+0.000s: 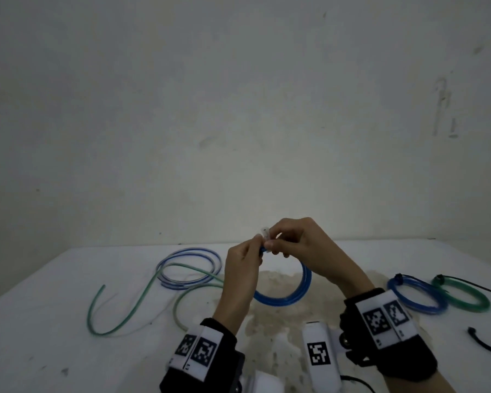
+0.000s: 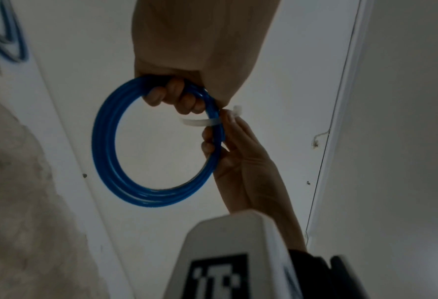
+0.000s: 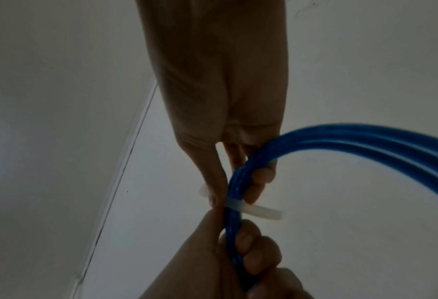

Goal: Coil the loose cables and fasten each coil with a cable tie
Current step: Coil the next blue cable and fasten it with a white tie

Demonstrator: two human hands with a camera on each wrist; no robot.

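Nearest the camera in the head view are the two wrist straps with black-and-white markers. Just past them a beige stain point(image 1: 272, 296) spreads over the white bench point(image 1: 54, 321).

Above the stain both hands are raised and meet on a blue coil point(image 1: 291, 292), which hangs clear of the bench. The left hand point(image 1: 240, 275) has its fingers point(image 3: 249, 242) curled round the bundled strands, thumb on the other side. The right hand point(image 1: 306, 248) grips the coil right next to it, fingers point(image 2: 173, 97) wrapped over the strands. Between the two grips a white tie point(image 2: 207, 120) crosses the coil; its head sticks out by the right thumb and its free tail points into the ring. Whether the tie is locked cannot be told.

Off to the right, a loose black tie point(image 1: 485, 341) lies curved on the bench. Farther back on that side lie two finished coils touching each other: a blue one point(image 1: 417, 293) and a green one point(image 1: 465, 293), each bound with a black tie.

To the left, a loose green cable point(image 1: 116, 304) snakes across the bench, with a thin white tie point(image 1: 150, 319) beside it. Beyond it a pale blue cable point(image 1: 190, 268) lies in loose loops.

Behind everything stands a scuffed white wall point(image 1: 238, 109).
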